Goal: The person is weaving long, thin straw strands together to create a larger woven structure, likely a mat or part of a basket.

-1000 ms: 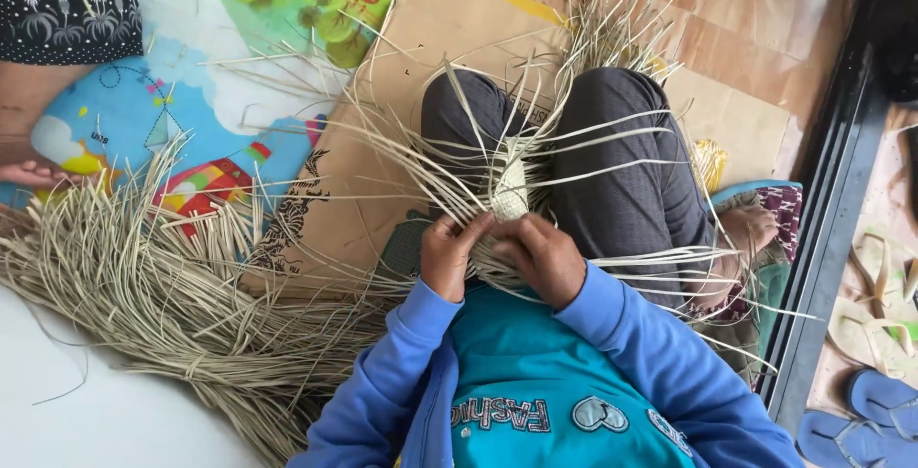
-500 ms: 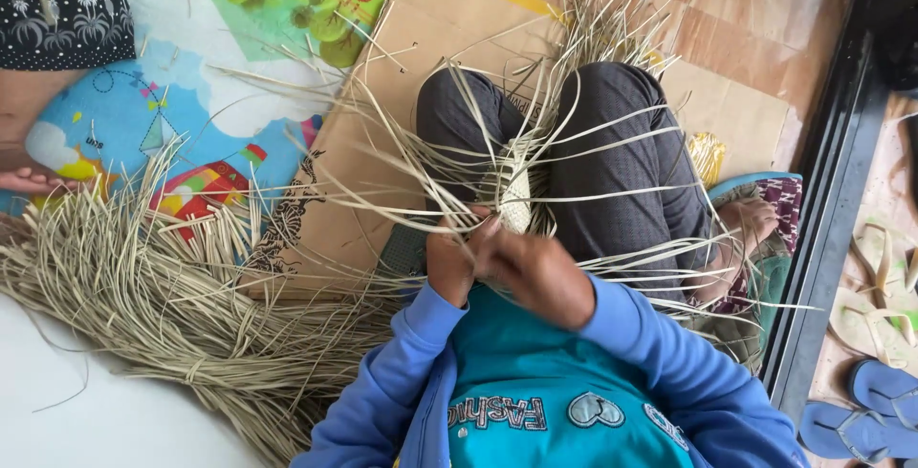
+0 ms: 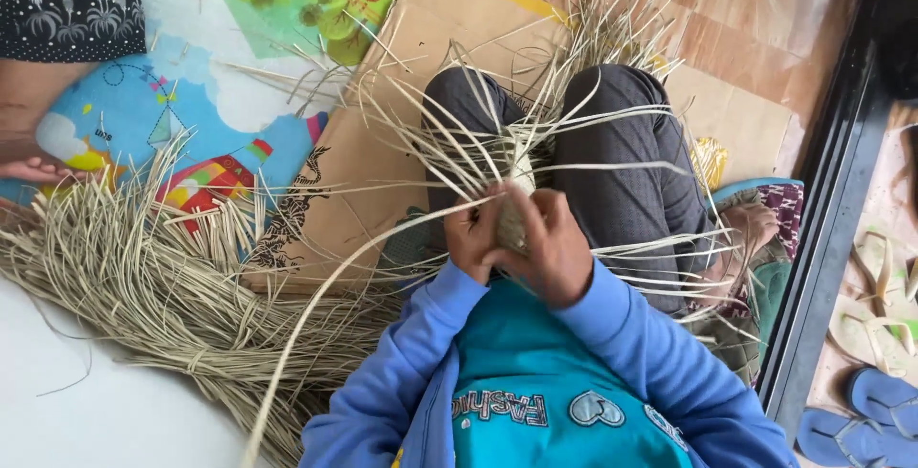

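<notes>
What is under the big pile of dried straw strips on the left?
The straw pile lies across a colourful play mat, a white floor and the cardboard sheet's edge. What lies beneath its thick middle is covered.

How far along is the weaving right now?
Done: only a small woven core sits between the knees. In hand: left hand and right hand both grip it, working the strips. Left: most strips fan out loose and unwoven, and a big bundle of straw lies unused beside the cardboard.

Dry matt straw strips [image 3: 143, 286], plain cardboard [image 3: 382, 152], seemingly foam mat [image 3: 210, 95]
</notes>
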